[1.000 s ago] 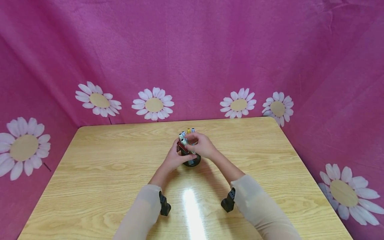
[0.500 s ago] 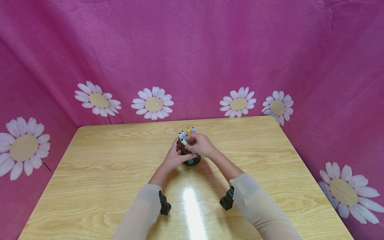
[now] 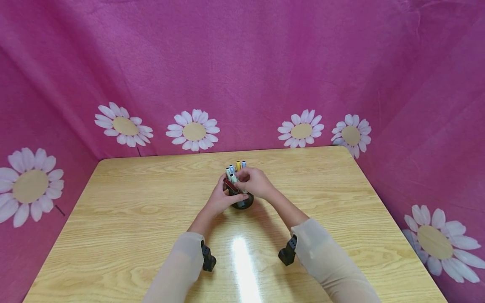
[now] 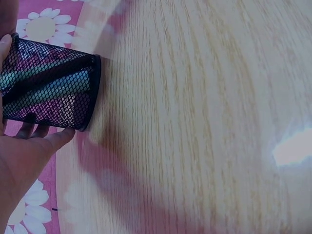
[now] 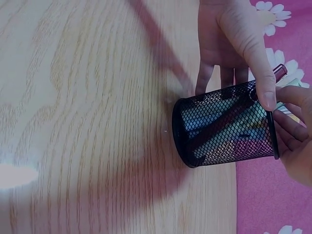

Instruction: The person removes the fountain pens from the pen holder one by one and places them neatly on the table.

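Note:
A black mesh pen holder (image 5: 224, 129) stands on the wooden table, with several pens inside showing through the mesh. My left hand (image 3: 219, 200) grips its left side, the thumb lying across the front near the rim. At the mouth my right hand (image 3: 257, 185) pinches a pale marker (image 3: 233, 178) between thumb and fingers; its lower part is hidden. A dark red pen (image 3: 231, 185) leans out to the left, its end (image 5: 280, 72) also past the rim in the right wrist view. Behind, a yellow marker (image 3: 238, 166) and a light blue one (image 3: 244, 164) stick up.
The light wooden table (image 3: 144, 219) spreads around the holder, its far edge close to a pink curtain (image 3: 242, 75) with printed daisies. Both sleeves carry a black wrist camera, the left camera (image 3: 208, 258) and the right camera (image 3: 288, 251). A bright reflection lies in front.
The pale marker in my right hand has shifted slightly up and to the right in the head view. My left hand keeps its grip on the holder, which stays in place.

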`<state>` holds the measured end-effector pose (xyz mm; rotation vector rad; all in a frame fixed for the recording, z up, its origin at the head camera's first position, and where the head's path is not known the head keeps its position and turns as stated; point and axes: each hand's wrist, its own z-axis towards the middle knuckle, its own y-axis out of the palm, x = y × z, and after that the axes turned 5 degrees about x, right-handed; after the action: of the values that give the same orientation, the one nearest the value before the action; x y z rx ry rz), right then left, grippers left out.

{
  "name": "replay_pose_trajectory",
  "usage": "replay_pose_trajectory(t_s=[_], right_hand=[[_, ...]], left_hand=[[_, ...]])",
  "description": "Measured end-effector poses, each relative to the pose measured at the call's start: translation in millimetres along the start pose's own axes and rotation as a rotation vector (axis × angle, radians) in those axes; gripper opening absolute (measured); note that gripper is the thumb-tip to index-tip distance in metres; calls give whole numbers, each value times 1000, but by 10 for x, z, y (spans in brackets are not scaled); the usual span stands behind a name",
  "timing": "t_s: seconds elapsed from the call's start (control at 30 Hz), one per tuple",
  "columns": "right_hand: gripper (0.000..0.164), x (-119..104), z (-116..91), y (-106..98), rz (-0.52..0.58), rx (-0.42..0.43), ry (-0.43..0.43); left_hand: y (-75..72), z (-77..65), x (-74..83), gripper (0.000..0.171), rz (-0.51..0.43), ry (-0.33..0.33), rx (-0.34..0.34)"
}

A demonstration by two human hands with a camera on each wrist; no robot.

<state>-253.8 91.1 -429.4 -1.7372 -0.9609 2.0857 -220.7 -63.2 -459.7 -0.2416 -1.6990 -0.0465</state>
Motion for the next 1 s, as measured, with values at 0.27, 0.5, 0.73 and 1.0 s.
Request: replay_pose_trajectory(t_s=[0.27, 0.5, 0.73, 1.0], right_hand=[[29, 12, -7, -57, 53, 47, 6], [26, -3, 11, -101, 99, 95, 11], [26, -6, 35, -138, 129, 174, 30], [28, 5, 44, -182, 180, 250, 43]], left_hand=[[-4, -31, 49, 95, 14, -30, -13], [-5, -27, 36, 94, 23, -28, -1], [-6, -56, 61, 93, 34, -34, 13], [-1, -72, 78, 94, 44, -43, 14]])
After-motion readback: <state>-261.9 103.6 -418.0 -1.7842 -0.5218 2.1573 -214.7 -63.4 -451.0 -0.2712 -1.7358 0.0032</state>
